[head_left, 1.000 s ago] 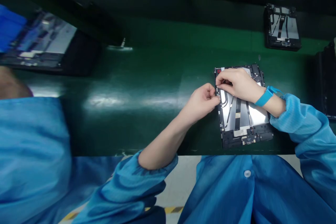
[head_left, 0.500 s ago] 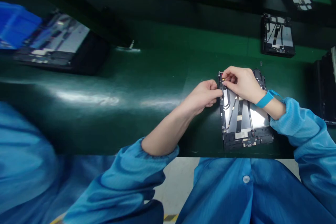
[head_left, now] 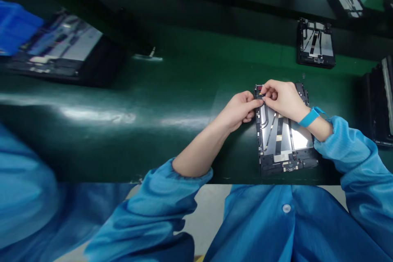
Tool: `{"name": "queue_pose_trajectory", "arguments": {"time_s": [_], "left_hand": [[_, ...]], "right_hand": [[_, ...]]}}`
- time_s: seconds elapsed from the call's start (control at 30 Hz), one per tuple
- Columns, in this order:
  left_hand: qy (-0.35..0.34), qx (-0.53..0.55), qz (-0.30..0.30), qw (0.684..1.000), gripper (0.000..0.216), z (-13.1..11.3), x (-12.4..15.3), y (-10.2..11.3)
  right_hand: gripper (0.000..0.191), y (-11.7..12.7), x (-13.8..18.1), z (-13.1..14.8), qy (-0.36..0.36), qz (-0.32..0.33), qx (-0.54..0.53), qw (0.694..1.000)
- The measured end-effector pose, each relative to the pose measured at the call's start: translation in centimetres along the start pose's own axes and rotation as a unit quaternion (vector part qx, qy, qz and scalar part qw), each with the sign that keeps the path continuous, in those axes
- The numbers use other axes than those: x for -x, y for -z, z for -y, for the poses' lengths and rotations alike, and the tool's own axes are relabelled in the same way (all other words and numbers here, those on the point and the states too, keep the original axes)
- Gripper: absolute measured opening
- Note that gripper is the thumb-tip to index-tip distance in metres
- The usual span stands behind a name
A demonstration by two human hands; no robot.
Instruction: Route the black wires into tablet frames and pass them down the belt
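An opened tablet body [head_left: 284, 141] with a silver inner plate, black flat cables and a black frame lies on the green belt [head_left: 172, 90] in front of me. My left hand [head_left: 241, 108] is closed against its upper left edge, fingers curled. My right hand [head_left: 284, 98], a blue band on its wrist, lies over the top of the tablet body and pinches something small at the upper left corner. What the fingertips hold is too small to name.
Another opened tablet [head_left: 316, 43] lies further back on the right, and more sit on the far line [head_left: 345, 0]. A dark tray [head_left: 379, 102] stands at the right edge. At left lies a blurred tablet [head_left: 61, 47] by a blue bin [head_left: 15, 26]; a co-worker's blue sleeve [head_left: 24, 196] fills the lower left.
Both hands have crept up to the tablet's upper left corner and drawn closer together. The co-worker's sleeve at left has dropped lower in view as my head shifted.
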State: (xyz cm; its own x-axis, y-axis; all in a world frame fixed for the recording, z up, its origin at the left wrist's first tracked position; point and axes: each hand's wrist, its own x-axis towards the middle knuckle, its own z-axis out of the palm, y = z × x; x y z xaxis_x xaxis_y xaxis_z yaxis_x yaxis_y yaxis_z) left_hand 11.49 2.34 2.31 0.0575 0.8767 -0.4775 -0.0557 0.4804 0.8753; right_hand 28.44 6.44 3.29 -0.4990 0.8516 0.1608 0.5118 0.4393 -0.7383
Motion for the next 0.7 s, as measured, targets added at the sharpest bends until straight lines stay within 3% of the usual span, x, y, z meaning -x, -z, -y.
{"name": "queue_pose_trajectory", "arguments": {"time_s": [0.1, 0.23, 0.33, 0.43, 0.53, 0.7], "left_hand": [[-0.005, 0.004, -0.033, 0.999, 0.037, 0.1, 0.2, -0.9], [-0.015, 0.024, -0.065, 0.997, 0.037, 0.5, 0.3, -1.9], [-0.040, 0.019, -0.088, 0.995, 0.033, 1.4, 0.4, -2.0], [-0.111, -0.030, -0.122, 0.986, 0.017, 3.0, 1.0, -2.2], [-0.192, -0.096, -0.112, 0.970, 0.046, 4.5, 2.0, -3.1], [-0.302, -0.059, -0.093, 0.947, 0.068, 3.6, 3.3, -3.0]], "right_hand": [[0.019, 0.8, 0.8, 0.0, 0.036, -0.037, 0.013, 0.999], [0.018, 2.9, 4.3, -0.2, 0.050, -0.149, 0.056, 0.986], [0.031, 3.8, 8.2, -1.1, -0.026, -0.191, 0.052, 0.980], [0.059, 3.5, 11.4, -2.1, -0.127, -0.157, -0.047, 0.978], [0.078, 2.7, 12.8, -1.8, -0.155, -0.137, -0.144, 0.968], [0.078, 1.2, 11.8, 1.1, -0.094, -0.185, -0.182, 0.961]]}}
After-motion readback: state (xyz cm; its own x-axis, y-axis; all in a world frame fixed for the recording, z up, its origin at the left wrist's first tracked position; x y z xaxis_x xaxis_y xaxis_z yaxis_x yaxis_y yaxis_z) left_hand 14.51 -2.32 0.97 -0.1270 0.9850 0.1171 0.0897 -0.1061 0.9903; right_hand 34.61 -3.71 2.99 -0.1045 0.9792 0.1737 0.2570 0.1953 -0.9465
